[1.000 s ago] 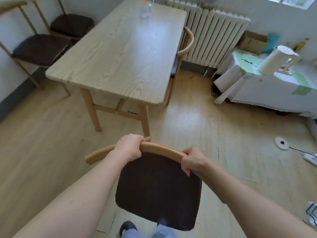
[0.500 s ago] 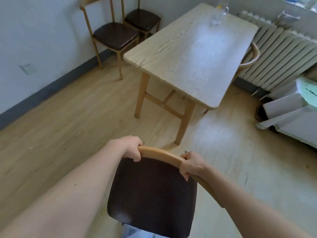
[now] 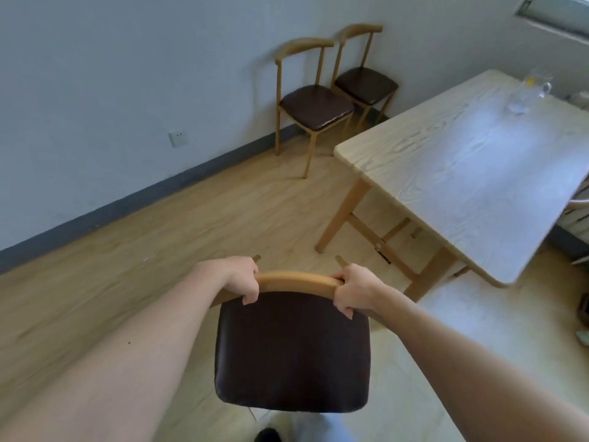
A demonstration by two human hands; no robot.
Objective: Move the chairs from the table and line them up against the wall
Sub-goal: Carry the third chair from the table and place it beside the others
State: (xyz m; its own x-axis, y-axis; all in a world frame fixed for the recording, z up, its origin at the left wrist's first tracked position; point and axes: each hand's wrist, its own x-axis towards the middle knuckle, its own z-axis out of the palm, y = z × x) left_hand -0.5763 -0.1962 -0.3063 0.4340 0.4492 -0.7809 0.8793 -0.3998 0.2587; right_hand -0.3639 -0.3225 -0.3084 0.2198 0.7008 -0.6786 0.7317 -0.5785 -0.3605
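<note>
I hold a wooden chair with a dark brown seat in front of me, by its curved backrest. My left hand grips the left part of the backrest and my right hand grips the right part. Two matching chairs stand side by side against the white wall: the nearer one and the farther one. The light wooden table stands to my right. The curved edge of another chair peeks out past the table's far side.
A clear glass jug stands at the far end of the table. A power socket sits low on the wall above the dark skirting. Open wood floor lies between me and the wall. My shoe shows under the held chair.
My view has swung left, so the wall and the two lined-up chairs now lie ahead and the table has shifted right. Both hands keep their grip on the backrest.
</note>
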